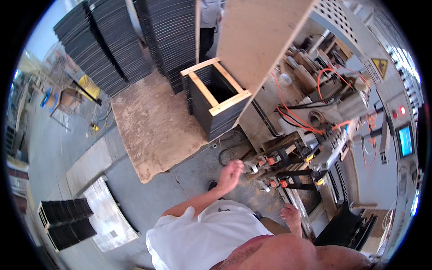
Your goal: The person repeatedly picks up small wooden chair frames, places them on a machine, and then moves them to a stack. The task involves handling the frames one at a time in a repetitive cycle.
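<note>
Little room between left hand [230, 176], red fittings [271, 160]; right hand [291, 216] near rail [293, 199] edge; fingers curled, hold unclear.

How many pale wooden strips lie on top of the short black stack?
4: the far strip and near strip cross its ends; the left strip and right strip run between. Others may be hidden inside the black stack.

open floor [191, 176] left of left hand [230, 176], machine arms [297, 173] blocking its right
</note>
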The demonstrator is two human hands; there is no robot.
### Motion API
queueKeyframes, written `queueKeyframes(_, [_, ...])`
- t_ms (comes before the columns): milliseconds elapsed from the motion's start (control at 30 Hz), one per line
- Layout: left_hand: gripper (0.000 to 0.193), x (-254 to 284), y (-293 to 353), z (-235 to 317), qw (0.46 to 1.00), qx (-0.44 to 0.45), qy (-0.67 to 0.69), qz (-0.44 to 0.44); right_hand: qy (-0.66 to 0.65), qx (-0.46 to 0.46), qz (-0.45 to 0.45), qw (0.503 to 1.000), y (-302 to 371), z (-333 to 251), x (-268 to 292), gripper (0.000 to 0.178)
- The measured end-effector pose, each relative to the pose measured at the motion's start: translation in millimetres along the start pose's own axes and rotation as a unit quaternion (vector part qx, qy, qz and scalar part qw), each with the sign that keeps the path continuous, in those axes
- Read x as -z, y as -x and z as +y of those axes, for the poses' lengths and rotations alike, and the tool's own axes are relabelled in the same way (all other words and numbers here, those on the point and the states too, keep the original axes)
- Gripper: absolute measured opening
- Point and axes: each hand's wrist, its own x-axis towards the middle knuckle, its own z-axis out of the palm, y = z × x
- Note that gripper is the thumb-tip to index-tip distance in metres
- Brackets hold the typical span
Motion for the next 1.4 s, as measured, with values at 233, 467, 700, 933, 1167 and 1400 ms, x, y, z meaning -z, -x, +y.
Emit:
queueKeyframes(233, [0.023,-101,32,-16,0.955,0.040,-0.098,-0.276,0.146,0.181,0.193,0.953,112,3,52,0.038])
queueKeyframes(467, [0.026,-154,85,-45,0.902,0.124,-0.099,-0.400,0.421,0.102,0.536,0.725,296,-63,99,0.036])
queueKeyframes(700, [0.029,-196,108,-50,0.897,0.218,-0.071,-0.378,0.459,-0.049,0.660,0.593,393,-4,174,0.034])
queueKeyframes(933, [0.020,-306,94,-15,0.896,0.114,-0.035,-0.427,0.339,-0.026,0.558,0.757,347,61,165,0.036])
queueKeyframes(1167, [0.029,-425,-45,1,0.951,0.091,-0.018,-0.295,0.336,-0.123,0.612,0.706,333,81,182,0.024])
queueKeyframes(1400, [0.062,-537,-184,-33,0.928,0.283,0.097,-0.221,0.275,-0.029,0.697,0.662,350,47,180,0.024])
